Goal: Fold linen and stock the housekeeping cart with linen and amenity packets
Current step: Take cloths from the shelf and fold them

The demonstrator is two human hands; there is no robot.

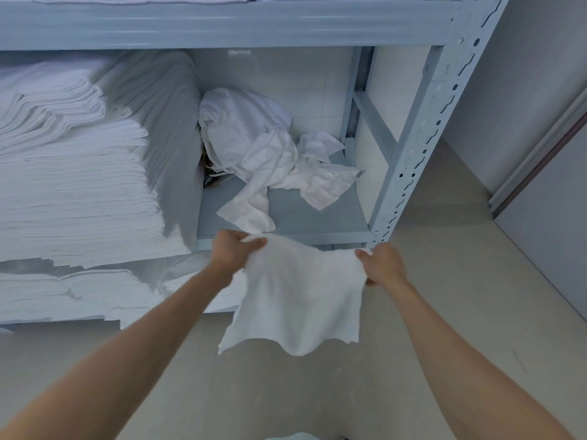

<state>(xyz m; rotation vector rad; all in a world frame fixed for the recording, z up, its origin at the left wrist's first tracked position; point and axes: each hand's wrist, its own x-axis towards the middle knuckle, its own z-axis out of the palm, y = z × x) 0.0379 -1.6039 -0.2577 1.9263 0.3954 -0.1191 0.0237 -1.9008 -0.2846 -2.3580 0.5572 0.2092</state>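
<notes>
Here no brand or readable writing shows; the only label is a small grey tag (360, 174) at the corner of one crumpled cloth, too small to read.

A white towel (297, 296), soft and nubbly like terry, hangs in the air in front of the shelf edge, held by its two upper corners. The left hand (233, 250) pinches the left corner between thumb and curled fingers; the right hand (382, 265) grips the right corner the same way, thumb on top. The top edge sags a little between them, and the lower edge falls in a loose wavy curve with slightly frayed corners.

Behind it stands a pale blue-grey metal shelving unit (425, 122), its upright post punched with rows of keyhole slots. On the smooth metal shelf board lies a heap of crumpled white linen (254, 147), a thin creased fabric bunched at the back and thicker towelling trailing forward, its front tip just beyond the held towel. To the left, a tall stack of folded white linen (73, 192) fills the shelf, its edges showing as many fine layered ridges. More folded linen (79, 296) lies on the shelf below. The floor (444, 312) is plain beige.
</notes>
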